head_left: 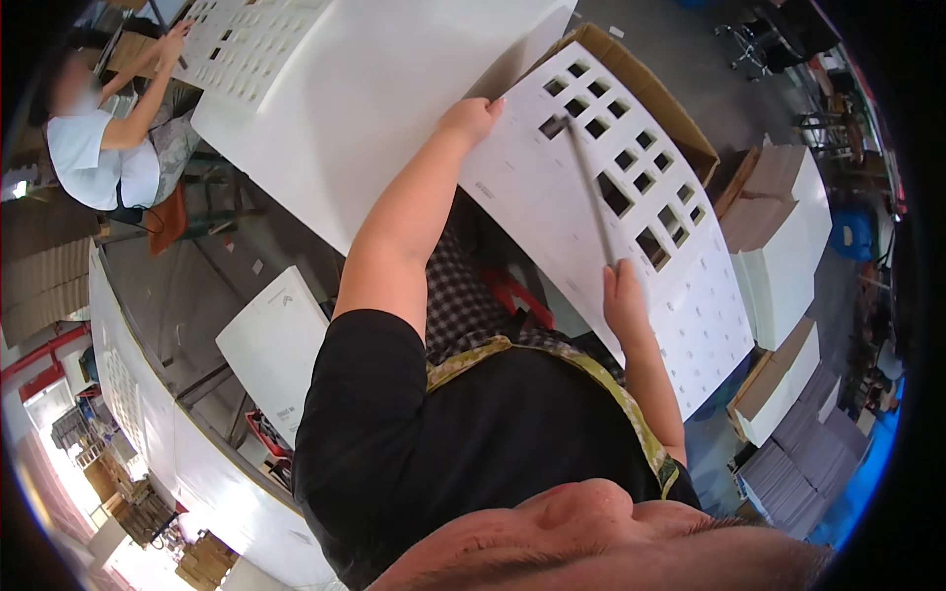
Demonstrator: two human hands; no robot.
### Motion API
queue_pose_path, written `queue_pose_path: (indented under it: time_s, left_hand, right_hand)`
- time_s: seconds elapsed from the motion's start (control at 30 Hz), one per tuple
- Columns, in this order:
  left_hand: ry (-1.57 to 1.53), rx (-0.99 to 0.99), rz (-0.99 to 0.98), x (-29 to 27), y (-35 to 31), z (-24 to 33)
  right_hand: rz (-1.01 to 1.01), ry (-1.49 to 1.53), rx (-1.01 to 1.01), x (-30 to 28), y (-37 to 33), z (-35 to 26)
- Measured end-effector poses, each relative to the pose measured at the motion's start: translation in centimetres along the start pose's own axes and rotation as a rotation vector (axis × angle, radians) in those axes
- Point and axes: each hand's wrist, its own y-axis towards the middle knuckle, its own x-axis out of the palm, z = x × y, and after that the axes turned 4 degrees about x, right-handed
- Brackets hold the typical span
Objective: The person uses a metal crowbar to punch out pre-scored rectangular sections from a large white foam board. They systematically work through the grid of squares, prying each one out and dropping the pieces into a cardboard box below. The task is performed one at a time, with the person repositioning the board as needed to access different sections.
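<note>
Closest in, the right hand was wrapped round a long grey-handled tool, and look at that slant: forward and leftward from the fist, dark head up among the square holes, far nearer the left hand! That hand pinched the left edge of the white board, whose long axis ran rightward and back, under the right forearm. Beyond both hands, a cardboard box; farther left, a seated co-worker.

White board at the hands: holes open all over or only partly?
Only partly: dark openings show in the white board toward its far edge; elsewhere its surface carries just small marks.
</note>
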Motion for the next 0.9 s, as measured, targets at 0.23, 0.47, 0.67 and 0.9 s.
queue_pose_path:
  time_s: [0.23,0.47,0.67,0.9]
  left_hand:
    - [-0.012,-0.037,-0.014,0.1,0.1,0.0]
    - [-0.01,-0.039,-0.013,0.3,0.4,0.0]
    - [0.007,-0.021,-0.024,0.1,0.3,0.1]
    - [-0.008,-0.036,-0.043,-0.2,0.1,0.3]
  right_hand:
    - [0.077,0.065,0.025,1.1,-0.1,1.1]
    - [0.272,0.419,-0.116,-0.7,-3.2,2.3]
    - [0.013,-0.037,0.081,-0.7,-3.9,2.5]
    - [0.286,0.166,-0.018,-0.2,-3.5,2.8]
